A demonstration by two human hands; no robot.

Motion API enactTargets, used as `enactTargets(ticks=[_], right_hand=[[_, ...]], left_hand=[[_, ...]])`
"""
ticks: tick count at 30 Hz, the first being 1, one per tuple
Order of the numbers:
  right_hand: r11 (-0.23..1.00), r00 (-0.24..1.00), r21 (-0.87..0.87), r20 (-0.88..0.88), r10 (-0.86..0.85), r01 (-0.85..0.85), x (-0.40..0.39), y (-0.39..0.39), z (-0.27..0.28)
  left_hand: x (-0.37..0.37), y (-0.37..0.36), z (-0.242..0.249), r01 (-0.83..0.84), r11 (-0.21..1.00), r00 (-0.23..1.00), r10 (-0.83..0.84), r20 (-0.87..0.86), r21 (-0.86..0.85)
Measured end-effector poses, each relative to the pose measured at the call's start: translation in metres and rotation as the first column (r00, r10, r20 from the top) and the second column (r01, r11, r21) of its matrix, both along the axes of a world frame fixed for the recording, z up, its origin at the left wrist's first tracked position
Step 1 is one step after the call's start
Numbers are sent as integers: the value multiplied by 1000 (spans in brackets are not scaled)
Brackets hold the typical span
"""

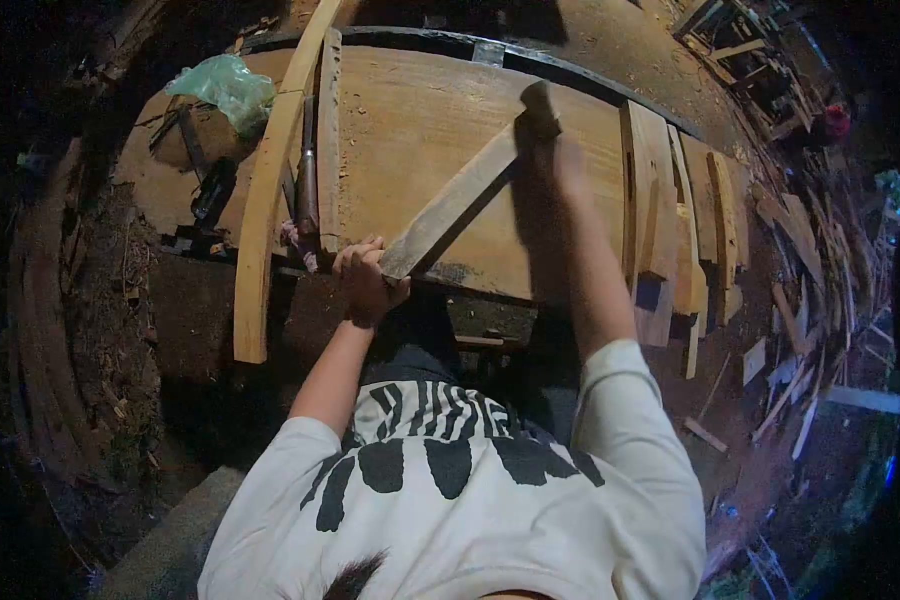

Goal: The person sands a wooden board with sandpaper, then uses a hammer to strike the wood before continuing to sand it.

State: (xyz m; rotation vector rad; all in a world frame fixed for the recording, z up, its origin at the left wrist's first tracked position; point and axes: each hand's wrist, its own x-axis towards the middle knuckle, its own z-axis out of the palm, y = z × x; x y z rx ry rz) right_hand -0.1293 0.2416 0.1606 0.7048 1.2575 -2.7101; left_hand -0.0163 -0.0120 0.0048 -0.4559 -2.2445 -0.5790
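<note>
A pale, straight wooden board lies slantwise over the broad wooden bench top, its far end up and to the right. My left hand is closed around the near end, at the front edge of the bench. Near the far end, my right hand is smeared by motion and closed on a dark, blocky tool; I cannot tell its exact kind. That tool overlaps the board's far tip in this view. A dark shadow falls along the board's right side.
Left of the board stand a long curved timber, a narrow upright strip, a dark chisel-like rod and a green plastic bag. Several cut timbers lean at the bench's right end. Scrap wood litters the ground.
</note>
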Motion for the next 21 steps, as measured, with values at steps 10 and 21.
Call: enactTargets(ticks=[10,21], right_hand=[[34,693,955,-237,681,293,64,-54,-65],[498,971,857,15,240,-136,103,92,-118]], left_hand=[[-8,-11,-29,28,999,1000,-29,0,-32],[21,10,40,90,992,993,-97,71,89]])
